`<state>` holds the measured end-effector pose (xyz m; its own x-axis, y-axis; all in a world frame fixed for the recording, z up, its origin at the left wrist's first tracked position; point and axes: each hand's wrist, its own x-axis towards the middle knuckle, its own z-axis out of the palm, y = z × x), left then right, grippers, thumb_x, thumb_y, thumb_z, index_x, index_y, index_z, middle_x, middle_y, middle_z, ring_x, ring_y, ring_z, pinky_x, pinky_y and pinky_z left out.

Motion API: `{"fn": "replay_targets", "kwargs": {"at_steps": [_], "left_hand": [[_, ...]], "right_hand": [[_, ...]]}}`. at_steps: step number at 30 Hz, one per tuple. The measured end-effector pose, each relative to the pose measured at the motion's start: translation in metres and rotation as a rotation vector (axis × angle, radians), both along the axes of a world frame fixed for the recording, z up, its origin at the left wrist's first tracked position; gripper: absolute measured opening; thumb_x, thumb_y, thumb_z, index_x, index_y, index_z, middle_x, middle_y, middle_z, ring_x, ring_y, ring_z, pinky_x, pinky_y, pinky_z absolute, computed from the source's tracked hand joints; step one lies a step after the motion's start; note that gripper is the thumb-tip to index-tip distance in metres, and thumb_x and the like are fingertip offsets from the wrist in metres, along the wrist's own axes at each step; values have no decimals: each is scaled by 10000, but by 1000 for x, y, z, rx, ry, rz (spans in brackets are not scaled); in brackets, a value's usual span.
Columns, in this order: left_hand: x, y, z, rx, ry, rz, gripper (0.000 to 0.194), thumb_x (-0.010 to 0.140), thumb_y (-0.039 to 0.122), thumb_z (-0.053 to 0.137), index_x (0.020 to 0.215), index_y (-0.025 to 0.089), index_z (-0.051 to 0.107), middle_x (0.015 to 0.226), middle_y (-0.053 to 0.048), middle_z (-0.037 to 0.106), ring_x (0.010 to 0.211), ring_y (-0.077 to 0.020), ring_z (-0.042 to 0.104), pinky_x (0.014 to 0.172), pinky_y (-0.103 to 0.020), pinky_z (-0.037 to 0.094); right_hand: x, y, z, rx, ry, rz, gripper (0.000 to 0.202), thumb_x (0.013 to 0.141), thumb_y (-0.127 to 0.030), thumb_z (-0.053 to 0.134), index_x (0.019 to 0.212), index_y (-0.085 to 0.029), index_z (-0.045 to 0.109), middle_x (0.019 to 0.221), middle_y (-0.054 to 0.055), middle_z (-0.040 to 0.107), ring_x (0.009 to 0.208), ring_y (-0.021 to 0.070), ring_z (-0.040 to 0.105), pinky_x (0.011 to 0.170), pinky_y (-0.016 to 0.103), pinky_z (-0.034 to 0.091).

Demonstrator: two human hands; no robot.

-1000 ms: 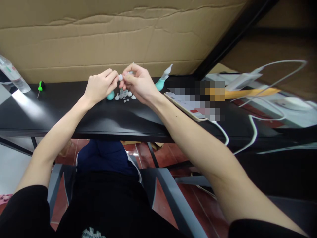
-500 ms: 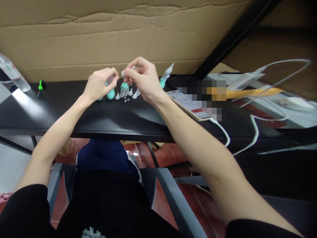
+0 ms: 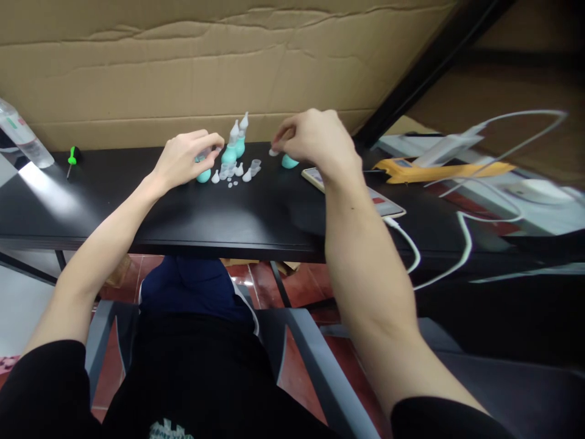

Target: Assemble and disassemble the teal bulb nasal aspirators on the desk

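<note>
Black desk (image 3: 137, 201) backed by a creased cardboard sheet (image 3: 183, 67). Toward its left end: green-handled tool (image 3: 71, 158), clear plastic bottle (image 3: 22, 135) farther left. Toward its right end: phone (image 3: 361, 192), white cable (image 3: 461, 244), yellow-orange tool (image 3: 439, 169). Under the desk: red floor tiles (image 3: 256, 280).

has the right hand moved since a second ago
Yes. The right hand has shifted to the person's right, away from the left hand and toward the phone on the black table.
</note>
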<state>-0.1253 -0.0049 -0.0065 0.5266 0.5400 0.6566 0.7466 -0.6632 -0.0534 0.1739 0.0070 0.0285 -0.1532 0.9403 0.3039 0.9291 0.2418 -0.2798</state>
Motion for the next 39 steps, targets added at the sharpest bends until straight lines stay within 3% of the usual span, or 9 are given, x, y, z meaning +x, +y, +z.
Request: {"fn": "replay_targets", "kwargs": {"at_steps": [4, 7, 10, 16, 21, 24, 28, 34, 39], "left_hand": [[1, -4, 2, -17, -8, -14, 311, 1142, 306, 610, 1308, 287, 871, 1170, -83, 876, 1036, -266, 825, 873, -378, 567], [2, -8, 5, -42, -14, -20, 317, 1121, 281, 619, 1299, 280, 882, 1180, -94, 881, 1054, -276, 833, 884, -385, 575], [2, -10, 6, -52, 6, -33, 326, 1112, 275, 624, 1304, 277, 888, 1170, -92, 884, 1082, -278, 837, 874, -378, 569], [3, -10, 4, -76, 26, -36, 334, 1129, 267, 621, 1332, 269, 885, 1184, -89, 886, 1114, -269, 832, 926, -378, 567], [3, -9, 4, -82, 32, -50, 308, 1138, 283, 634, 1318, 267, 884, 1156, -85, 882, 1107, -274, 839, 930, -384, 564], [4, -10, 3, -102, 41, -70, 279, 1145, 307, 651, 1292, 264, 885, 1127, -86, 881, 1079, -275, 841, 931, -390, 572], [5, -10, -1, -121, 52, -79, 294, 1139, 323, 648, 1296, 270, 891, 1105, -92, 884, 1074, -285, 844, 929, -399, 587], [4, -8, -3, -38, -16, -9, 325, 1164, 378, 599, 1276, 294, 892, 1170, -102, 871, 1121, -307, 843, 921, -431, 598], [5, -10, -3, -14, -76, 15, 336, 1194, 429, 589, 1287, 324, 895, 1191, -87, 854, 1154, -299, 852, 961, -436, 616]], "right_hand": [[8, 23, -11, -174, -42, -16, 209, 941, -60, 855, 1054, -202, 959, 1066, 150, 908, 1078, 355, 851, 1011, 480, 705], [14, 42, -16, -255, -90, 115, 40, 918, -238, 960, 921, -271, 938, 903, 101, 869, 961, 355, 835, 904, 487, 721], [20, 53, -18, -294, -132, 143, 128, 923, -393, 985, 932, -274, 939, 833, 91, 842, 916, 345, 832, 852, 471, 706], [16, 46, -14, -371, -123, 241, 216, 916, -478, 1000, 907, -281, 913, 858, 63, 864, 959, 325, 853, 887, 430, 664], [7, 29, -8, -368, -132, 200, 219, 893, -382, 1050, 865, -278, 859, 827, 31, 848, 970, 311, 858, 932, 414, 640], [8, 16, 0, -219, -10, 208, 219, 986, -435, 996, 927, -269, 865, 854, 89, 856, 1076, 374, 848, 1014, 482, 652], [0, -7, 7, -55, 280, 400, 300, 1060, -579, 915, 1096, -283, 882, 1048, 132, 909, 1204, 414, 826, 1151, 561, 657], [-41, -28, -2, -153, 535, 528, 632, 859, -856, 1012, 1145, -317, 847, 1094, 98, 909, 1177, 421, 846, 1039, 584, 742], [-55, -18, -15, -153, 753, 525, 721, 758, -815, 1095, 1212, -327, 818, 1033, 96, 880, 1156, 437, 852, 945, 616, 765]]}}
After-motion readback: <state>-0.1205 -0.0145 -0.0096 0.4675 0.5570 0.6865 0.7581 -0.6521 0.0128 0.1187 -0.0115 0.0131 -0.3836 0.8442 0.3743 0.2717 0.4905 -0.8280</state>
